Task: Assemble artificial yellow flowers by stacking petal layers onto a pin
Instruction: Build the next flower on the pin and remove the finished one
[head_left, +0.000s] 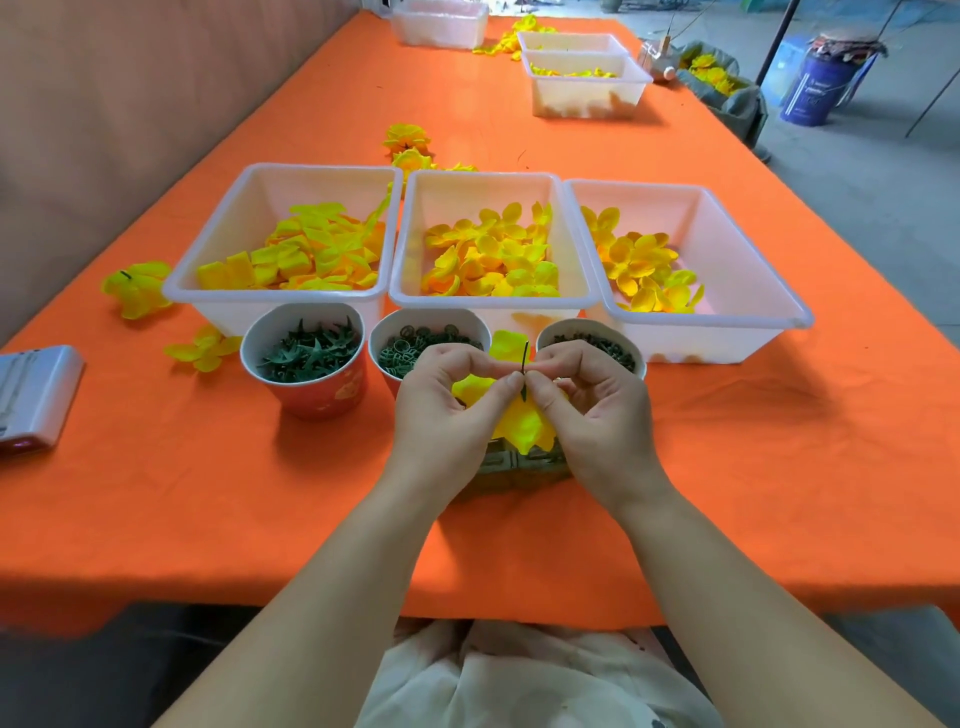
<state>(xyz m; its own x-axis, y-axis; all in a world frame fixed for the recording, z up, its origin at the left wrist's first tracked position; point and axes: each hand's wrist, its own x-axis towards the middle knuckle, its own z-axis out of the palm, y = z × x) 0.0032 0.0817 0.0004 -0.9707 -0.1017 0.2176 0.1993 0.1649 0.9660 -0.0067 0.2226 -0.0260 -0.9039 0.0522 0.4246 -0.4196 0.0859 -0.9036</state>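
A thin dark green pin (524, 370) stands upright between my two hands, threaded through yellow petal layers (522, 422). My left hand (447, 410) pinches the petals at the pin with thumb and forefinger. My right hand (597, 410) pinches the same spot from the other side. Three white bins hold loose yellow petals: left bin (218, 244), middle bin (410, 249), right bin (748, 270). Three cups stand in front of them: star-shaped green parts (304, 364), round green rings (384, 343), small dark pieces (592, 338).
Finished yellow flowers lie at the left (136, 288), (203, 347) and behind the bins (408, 143). A white device (34, 395) sits at the left table edge. A small grey block (519, 467) lies under my hands. More white bins (584, 83) stand further back on the orange cloth (753, 467).
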